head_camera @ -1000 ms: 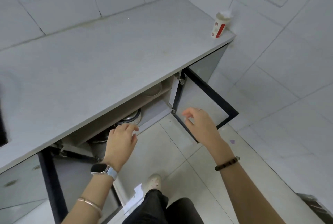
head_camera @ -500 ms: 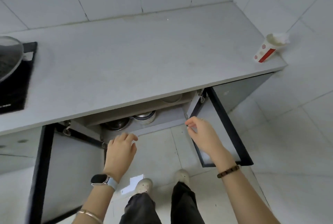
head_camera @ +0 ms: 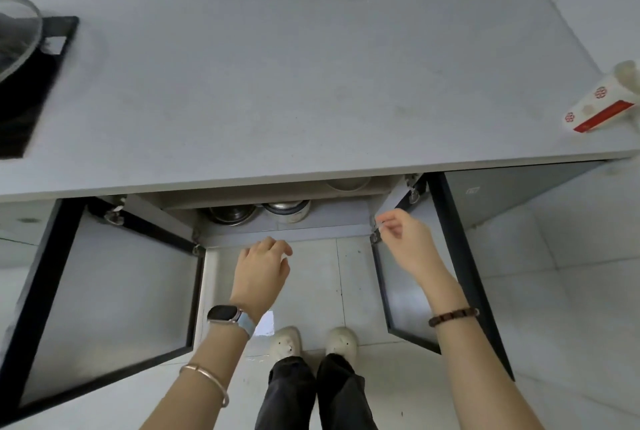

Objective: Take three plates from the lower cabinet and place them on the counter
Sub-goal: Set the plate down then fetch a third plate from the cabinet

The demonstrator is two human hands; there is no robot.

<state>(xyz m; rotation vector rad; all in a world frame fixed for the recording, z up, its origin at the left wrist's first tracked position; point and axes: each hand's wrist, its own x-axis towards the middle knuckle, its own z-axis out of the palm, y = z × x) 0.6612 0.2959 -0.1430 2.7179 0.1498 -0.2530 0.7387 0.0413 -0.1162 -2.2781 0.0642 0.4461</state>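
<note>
The lower cabinet (head_camera: 287, 232) stands with both doors swung out under the grey counter (head_camera: 277, 83). Inside, only rims show: metal bowls (head_camera: 232, 215), a metal pot (head_camera: 287, 210) and a pale dish (head_camera: 348, 183) on the upper shelf. I cannot make out plates from here. My left hand (head_camera: 261, 272) hovers in front of the cabinet's bottom edge, fingers loosely curled, holding nothing. My right hand (head_camera: 407, 239) is beside the hinge edge of the right door (head_camera: 446, 256), fingers apart and empty.
The left door (head_camera: 104, 294) juts out toward me. A black stove with a glass-lidded pan (head_camera: 20, 59) sits at the counter's left end. A red and white paper cup (head_camera: 599, 107) lies near the right end. My shoes (head_camera: 311, 343) stand on the tiled floor.
The view has swung left and squared up to the cabinet. Both hands have stayed low in front of the opening; the right hand has drifted toward the right door's hinge.
</note>
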